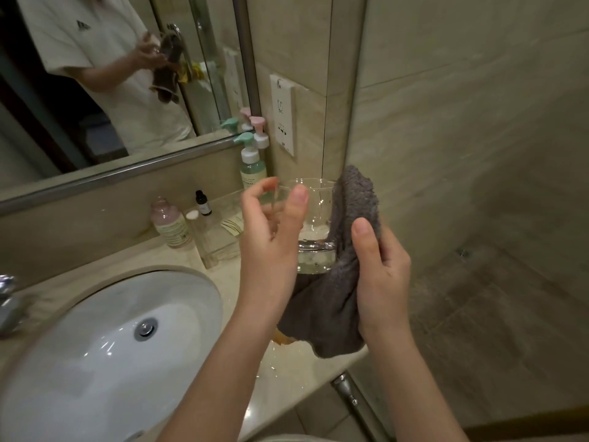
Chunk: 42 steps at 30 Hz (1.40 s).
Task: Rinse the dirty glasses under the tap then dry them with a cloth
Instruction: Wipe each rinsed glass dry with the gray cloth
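- Item, glass [314, 218]: clear tumbler, held upright in the air over the countertop [287, 374], to the right of the sink basin [105, 330]. I see no water running into it; it is away from the tap [8, 301], which sits at the far left edge of my view.
- Item, cloth [344, 260]: grey towelling, wrapped up the right side of the glass and under its base, with the loose end hanging down toward the countertop.
- My left hand [271, 231]: on the left side of the glass, thumb raised along the near wall, fingers curled round the far side. The grip looks light; I cannot tell how firmly it holds.
- My right hand [379, 266]: closed on the cloth, thumb on top, pressing it against the glass from the right.
- Progress, as I judge it: rinsing of this glass looks finished and drying is under way. The inside and left wall are not covered by cloth, so wiping is probably not complete.
- Remaining: I see no other drinking glass clearly; how many are left is not something I can tell from here.
- Bystanders: pump bottles [253, 161] and small bottles [170, 224] stand at the back of the countertop, apart from the work.
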Tool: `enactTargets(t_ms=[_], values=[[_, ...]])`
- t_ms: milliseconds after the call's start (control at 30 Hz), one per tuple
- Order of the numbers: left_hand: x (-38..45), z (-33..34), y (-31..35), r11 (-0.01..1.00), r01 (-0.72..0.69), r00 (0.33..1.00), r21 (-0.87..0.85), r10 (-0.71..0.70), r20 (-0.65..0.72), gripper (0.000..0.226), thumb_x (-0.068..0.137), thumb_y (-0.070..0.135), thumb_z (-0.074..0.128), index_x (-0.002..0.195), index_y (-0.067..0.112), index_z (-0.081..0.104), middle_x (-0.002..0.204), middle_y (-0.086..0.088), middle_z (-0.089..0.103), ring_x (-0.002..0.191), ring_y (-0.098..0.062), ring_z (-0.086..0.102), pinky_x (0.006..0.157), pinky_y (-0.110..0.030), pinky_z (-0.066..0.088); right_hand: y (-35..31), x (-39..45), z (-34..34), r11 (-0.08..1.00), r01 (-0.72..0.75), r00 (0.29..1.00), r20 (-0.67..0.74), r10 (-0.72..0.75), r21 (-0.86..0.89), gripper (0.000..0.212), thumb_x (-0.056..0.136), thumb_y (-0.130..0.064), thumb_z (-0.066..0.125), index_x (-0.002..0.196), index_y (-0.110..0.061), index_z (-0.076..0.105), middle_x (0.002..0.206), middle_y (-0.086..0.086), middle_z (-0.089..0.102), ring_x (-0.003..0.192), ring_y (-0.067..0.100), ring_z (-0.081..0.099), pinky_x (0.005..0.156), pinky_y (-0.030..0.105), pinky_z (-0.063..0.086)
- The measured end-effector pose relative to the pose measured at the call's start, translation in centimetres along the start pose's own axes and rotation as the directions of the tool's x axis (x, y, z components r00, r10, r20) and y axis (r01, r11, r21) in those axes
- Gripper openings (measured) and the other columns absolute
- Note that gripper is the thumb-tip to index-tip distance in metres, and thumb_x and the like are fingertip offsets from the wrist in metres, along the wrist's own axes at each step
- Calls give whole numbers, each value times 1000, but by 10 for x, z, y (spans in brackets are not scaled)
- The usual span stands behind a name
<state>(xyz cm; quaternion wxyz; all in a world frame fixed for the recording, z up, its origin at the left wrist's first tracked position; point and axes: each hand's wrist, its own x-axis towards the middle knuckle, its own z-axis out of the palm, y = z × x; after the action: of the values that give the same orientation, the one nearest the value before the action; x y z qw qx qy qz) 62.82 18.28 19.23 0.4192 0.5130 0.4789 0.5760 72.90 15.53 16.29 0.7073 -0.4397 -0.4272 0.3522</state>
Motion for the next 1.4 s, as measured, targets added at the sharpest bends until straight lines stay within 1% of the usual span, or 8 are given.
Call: enactTargets(t_ms=[167,433,733,833,933,1067,1233,1400], values=[[-13,-3,10,999,-18,996,31,20,-83,82,58,65,70,129,32,44,110,14,66,103,-3,65,92,-32,52,-4,-10,11,997,67,997,51,-65,-37,32,85,-46,52,103,-24,67,89,-20,70,87,-2,64,75,15,48],[-17,-19,10,851,288,951,-440,-199,237,74,50,50,86,112,20,61,112,-12,72,104,-26,69,95,-44,53,-9,-18,14,985,-79,995,70,69,152,29,81,-48,57,98,-31,74,97,-2,75,94,16,70,76,24,55],[-33,-43,13,999,35,994,-4,-35,-107,45,80,66,49,117,41,42,97,14,69,88,0,68,80,-23,49,-11,-31,31,999,-36,994,108,34,18,38,82,-48,57,109,-25,70,101,-10,73,100,9,66,86,29,52],[-39,-52,16,1000,27,993,-13,-28,-110,64,71,52,74,120,36,37,99,15,69,87,6,67,72,-11,48,-11,-39,42,1000,-22,985,171,21,4,31,83,-48,56,107,-32,68,99,-11,72,98,8,66,83,25,52],[-42,-69,16,978,90,993,-187,-103,-58,75,65,38,88,125,29,43,111,-2,71,97,-10,71,84,-26,56,-10,-42,53,994,-80,977,204,63,75,26,81,-49,56,100,-39,72,100,-7,73,99,14,68,83,28,53],[-46,-85,15,943,158,980,-293,-186,-71,70,64,61,67,122,24,53,111,-6,73,107,-25,68,100,-50,49,-6,-48,67,959,-224,950,258,175,173,21,86,-40,59,96,-31,75,97,1,75,94,19,71,78,29,56],[-51,-105,15,984,64,965,164,-19,-263,61,78,82,43,117,37,57,95,17,65,97,1,62,83,-10,45,0,-58,84,961,-226,949,257,182,156,27,77,-48,59,96,-38,75,98,-5,74,98,15,68,86,32,54],[-55,-121,13,993,33,967,112,-4,-254,74,70,62,71,132,29,47,103,19,69,98,5,64,82,-13,49,-2,-67,105,977,-170,952,276,130,127,23,77,-48,58,90,-38,74,87,-11,72,86,5,65,75,22,53]])
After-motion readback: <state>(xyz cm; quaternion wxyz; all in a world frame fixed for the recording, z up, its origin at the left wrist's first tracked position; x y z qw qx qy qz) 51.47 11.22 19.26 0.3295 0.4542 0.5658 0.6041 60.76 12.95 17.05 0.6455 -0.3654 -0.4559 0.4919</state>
